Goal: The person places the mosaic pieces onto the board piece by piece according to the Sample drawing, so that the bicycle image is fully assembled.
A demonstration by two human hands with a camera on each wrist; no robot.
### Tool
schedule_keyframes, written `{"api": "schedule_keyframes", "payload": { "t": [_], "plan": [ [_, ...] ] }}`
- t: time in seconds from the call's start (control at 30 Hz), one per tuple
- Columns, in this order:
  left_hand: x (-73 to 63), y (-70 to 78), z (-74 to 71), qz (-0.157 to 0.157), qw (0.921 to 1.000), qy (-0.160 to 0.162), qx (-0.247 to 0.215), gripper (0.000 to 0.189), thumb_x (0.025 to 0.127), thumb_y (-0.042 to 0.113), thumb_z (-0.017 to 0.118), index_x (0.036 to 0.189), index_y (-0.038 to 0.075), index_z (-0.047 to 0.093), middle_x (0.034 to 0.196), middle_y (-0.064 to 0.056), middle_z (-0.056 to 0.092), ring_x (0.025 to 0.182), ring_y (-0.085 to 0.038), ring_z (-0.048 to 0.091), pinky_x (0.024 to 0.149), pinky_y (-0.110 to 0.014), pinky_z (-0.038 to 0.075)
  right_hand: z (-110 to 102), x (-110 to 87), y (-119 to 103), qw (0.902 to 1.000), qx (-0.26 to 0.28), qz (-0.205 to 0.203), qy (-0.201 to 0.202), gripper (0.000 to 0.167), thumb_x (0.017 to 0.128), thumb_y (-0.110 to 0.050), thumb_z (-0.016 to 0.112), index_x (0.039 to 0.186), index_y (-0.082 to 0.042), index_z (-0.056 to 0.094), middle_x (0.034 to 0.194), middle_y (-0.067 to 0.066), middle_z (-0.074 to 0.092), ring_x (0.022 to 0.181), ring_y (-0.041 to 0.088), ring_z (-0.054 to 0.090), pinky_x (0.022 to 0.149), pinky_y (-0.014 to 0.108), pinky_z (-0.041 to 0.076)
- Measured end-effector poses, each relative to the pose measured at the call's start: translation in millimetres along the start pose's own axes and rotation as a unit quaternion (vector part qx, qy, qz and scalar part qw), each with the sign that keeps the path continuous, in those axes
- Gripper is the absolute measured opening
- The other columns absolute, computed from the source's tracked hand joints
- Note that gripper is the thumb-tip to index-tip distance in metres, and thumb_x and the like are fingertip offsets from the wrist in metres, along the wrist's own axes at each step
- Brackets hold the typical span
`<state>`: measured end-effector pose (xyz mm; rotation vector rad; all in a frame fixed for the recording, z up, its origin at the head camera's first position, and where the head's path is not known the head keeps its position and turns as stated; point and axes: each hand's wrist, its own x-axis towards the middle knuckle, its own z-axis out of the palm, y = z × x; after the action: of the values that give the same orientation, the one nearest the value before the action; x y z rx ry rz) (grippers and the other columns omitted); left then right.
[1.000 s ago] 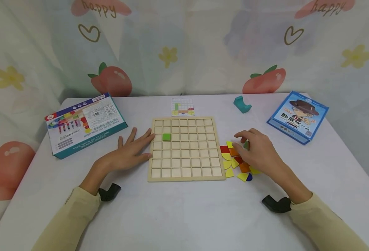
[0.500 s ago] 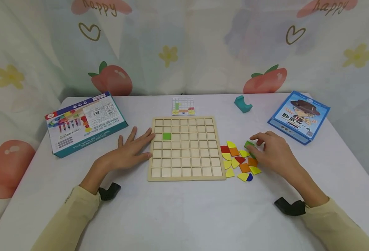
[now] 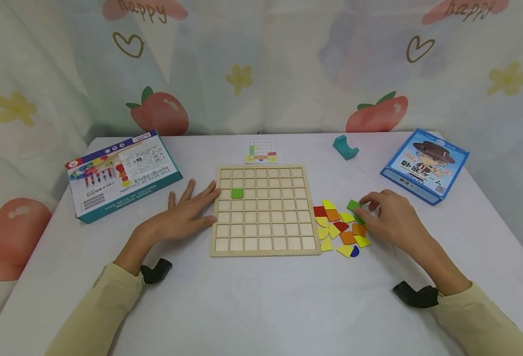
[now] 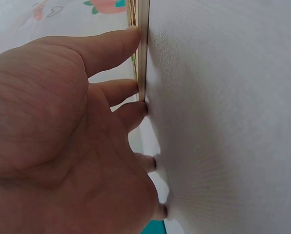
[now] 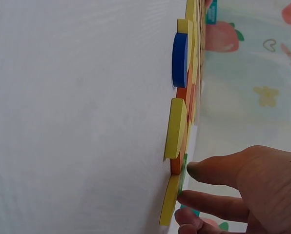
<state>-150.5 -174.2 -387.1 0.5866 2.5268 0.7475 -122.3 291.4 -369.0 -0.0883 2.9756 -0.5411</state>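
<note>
If lifting green tiles (image 3: 354, 203), risk of snagging close-lying orange tile (image 3: 359, 230) | on worktop (image 3: 243, 301), between board (image 3: 263, 231) and right edge | with right hand (image 3: 394, 217) parted, touching green | with left hand (image 3: 180, 216) splayed, risk of board slip from sideways push

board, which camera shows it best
Head: the board shows nearly whole, grid included. Left wrist shows only a narrow edge strip beside the left hand; right wrist, at most a thin sliver beyond the pieces.
</note>
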Motion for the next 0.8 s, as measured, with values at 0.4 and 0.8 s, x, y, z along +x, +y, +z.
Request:
{"api": "schedule_keyframes", "payload": {
  "t": [0.4,0.8],
  "plan": [
    [0.2,0.9,-0.3,0.0,1.0,0.003,-0.002,0.074,0.109,0.037,0.057,0.171,0.022,0.021,0.181,-0.005,0.006,0.164,-0.046,-0.022,0.116,-0.084,-0.02,1,5.5,1,1.0,0.0,-0.008,-0.001,0.036,0.096,-0.027,0.076,0.121,-0.001,0.072,0.103,0.022,0.068,0.09,0.032,0.058,0.066,0.028,0.047],
    [0.6,0.4,0.5,-0.001,1.0,0.004,-0.001,0.073,0.109,0.038,0.056,0.171,0.022,0.02,0.182,-0.004,0.005,0.164,-0.046,-0.022,0.117,-0.084,-0.019,1,9.7,-1,1.0,-0.003,-0.003,-0.008,0.038,0.098,-0.028,0.073,0.125,-0.002,0.072,0.106,0.022,0.067,0.092,0.032,0.058,0.067,0.028,0.047]
  ]
}}
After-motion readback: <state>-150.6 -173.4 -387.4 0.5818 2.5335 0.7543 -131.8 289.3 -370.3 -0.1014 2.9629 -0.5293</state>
